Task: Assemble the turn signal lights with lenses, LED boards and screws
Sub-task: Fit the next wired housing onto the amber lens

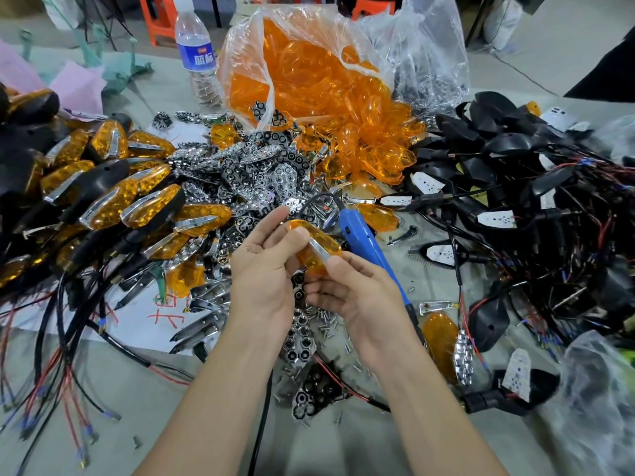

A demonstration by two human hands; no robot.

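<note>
An orange lens [319,243] with a chrome strip across it is held in mid-air above the table centre. My left hand [266,269] grips its far end with thumb and fingers. My right hand [354,293] pinches its near end, thumb on the chrome strip. A blue electric screwdriver [364,242] lies on the table just behind my right hand. Small screws [330,324] lie scattered under my hands. Chrome reflector pieces [251,170] are heaped behind. Black housings with white LED boards [498,219] and wires are piled on the right.
Finished orange and black signal lights [113,197] are stacked at the left, wires trailing forward. A plastic bag of orange lenses [309,80] stands at the back centre beside a water bottle [197,46]. A loose lens and reflector [446,345] lie at the right front.
</note>
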